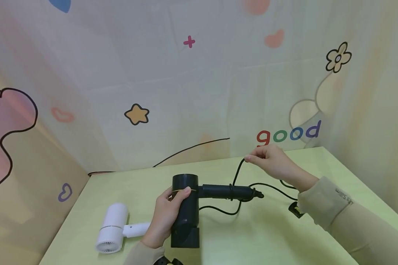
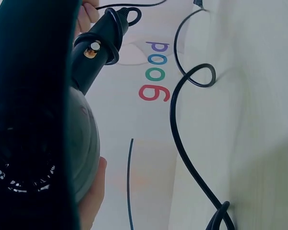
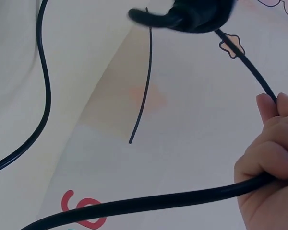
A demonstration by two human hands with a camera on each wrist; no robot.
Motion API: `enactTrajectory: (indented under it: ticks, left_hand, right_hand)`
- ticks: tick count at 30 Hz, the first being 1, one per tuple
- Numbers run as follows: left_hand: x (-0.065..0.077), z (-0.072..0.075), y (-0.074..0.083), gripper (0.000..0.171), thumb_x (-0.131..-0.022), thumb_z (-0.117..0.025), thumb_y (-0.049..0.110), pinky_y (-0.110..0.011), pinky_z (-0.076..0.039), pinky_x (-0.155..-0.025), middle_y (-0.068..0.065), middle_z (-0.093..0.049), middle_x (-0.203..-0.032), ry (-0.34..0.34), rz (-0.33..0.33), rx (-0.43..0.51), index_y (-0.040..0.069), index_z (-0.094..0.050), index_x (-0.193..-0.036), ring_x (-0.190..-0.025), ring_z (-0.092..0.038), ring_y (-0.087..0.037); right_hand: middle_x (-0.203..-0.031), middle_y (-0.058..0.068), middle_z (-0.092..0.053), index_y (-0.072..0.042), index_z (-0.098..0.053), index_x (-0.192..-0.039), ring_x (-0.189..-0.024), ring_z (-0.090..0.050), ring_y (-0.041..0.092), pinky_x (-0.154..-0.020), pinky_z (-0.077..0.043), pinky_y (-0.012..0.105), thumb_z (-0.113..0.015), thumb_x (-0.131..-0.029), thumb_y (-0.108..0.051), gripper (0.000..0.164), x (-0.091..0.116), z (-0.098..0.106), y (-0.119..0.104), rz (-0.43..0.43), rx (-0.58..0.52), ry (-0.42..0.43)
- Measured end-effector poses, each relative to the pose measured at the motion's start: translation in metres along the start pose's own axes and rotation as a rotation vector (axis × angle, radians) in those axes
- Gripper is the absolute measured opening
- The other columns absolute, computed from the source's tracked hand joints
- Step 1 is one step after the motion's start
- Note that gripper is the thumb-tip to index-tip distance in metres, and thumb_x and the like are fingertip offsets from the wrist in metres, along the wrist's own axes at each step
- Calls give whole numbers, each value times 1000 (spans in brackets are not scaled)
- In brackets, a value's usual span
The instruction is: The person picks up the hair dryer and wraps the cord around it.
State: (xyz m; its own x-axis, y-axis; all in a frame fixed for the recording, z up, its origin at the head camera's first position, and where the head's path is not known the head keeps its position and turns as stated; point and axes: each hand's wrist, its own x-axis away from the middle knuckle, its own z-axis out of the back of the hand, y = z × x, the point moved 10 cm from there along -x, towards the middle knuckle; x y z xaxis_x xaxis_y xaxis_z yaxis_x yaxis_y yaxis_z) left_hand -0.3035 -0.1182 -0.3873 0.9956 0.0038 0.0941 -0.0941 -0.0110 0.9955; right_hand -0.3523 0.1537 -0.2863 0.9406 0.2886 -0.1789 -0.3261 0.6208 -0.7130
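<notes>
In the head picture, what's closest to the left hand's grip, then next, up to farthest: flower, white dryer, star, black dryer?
1. Black dryer: in the left hand's grip.
2. White dryer: just left.
3. Star: above, slightly left.
4. Flower: far up, right.

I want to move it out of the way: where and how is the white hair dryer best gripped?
Probably round the barrel, from above on the person's left: the white hair dryer lies on the table with that side unobstructed, while its slim handle points right, its far end hidden behind the left hand.
</notes>
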Motion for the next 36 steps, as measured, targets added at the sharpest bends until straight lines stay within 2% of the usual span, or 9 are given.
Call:
enactTrajectory:
  ticks: [8,13,20,25,28,31,34,36]
  left_hand:
    - [-12,-2,-5,62,-81,-71,46,-37,-57,-68,-12,-66,-96,12,5,-10,8,-53,-127,-75,-68,-19]
    - [-17,-4,-8,66,-80,-70,50,-37,-57,-68,-13,-65,-99,24,16,-18,8,-52,-128,-76,-68,-18]
    - [-23,-1,-8,66,-80,-69,52,-37,-57,-67,-13,-65,-98,67,16,-27,9,-52,-127,-75,-68,-18]
    - [-25,0,-6,61,-81,-69,49,-36,-57,-65,-13,-65,-95,98,4,-4,9,-54,-124,-72,-68,-19]
    - [-25,1,-4,59,-82,-69,49,-36,-57,-64,-12,-65,-95,121,-1,6,10,-55,-123,-72,-68,-19]
    - [-25,3,-4,57,-82,-68,48,-35,-57,-65,-11,-64,-95,145,-5,19,10,-55,-123,-73,-67,-18]
    - [-24,4,-3,56,-83,-68,48,-35,-56,-64,-11,-63,-96,156,-8,39,10,-56,-123,-74,-67,-19]
    - [-24,4,-2,58,-83,-67,48,-34,-56,-64,-11,-63,-96,156,-11,50,9,-55,-124,-74,-67,-18]
  right_hand:
    - [-67,0,-41,-9,-72,-92,-65,-38,15,-57,-33,28,-61,-93,-23,18,3,-9,-13,23,-22,-29]
    - [-64,-2,-37,-9,-72,-91,-61,-35,13,-55,-32,27,-60,-93,-23,19,8,-17,-17,23,-49,-52]
    - [-59,-3,-34,-8,-72,-100,-53,-30,10,-48,-28,26,-59,-94,-26,23,16,-24,-20,18,-63,-81]
    - [-65,-1,-47,-7,-71,-105,-57,-32,11,-51,-29,26,-57,-95,-23,24,23,-28,-20,8,-82,-86]
    - [-63,-1,-45,-6,-71,-107,-53,-29,10,-48,-26,24,-56,-95,-20,24,28,-32,-20,9,-109,-94]
    - [-58,-2,-33,-5,-69,-111,-46,-23,8,-43,-21,21,-54,-96,-19,25,34,-39,-20,6,-152,-125]
    - [-55,-3,-35,-5,-70,-103,-44,-22,7,-42,-21,21,-53,-97,-20,23,41,-45,-24,23,-162,-154]
    - [-55,-4,-37,-6,-69,-90,-43,-22,6,-42,-22,21,-53,-97,-21,23,44,-48,-27,48,-147,-165]
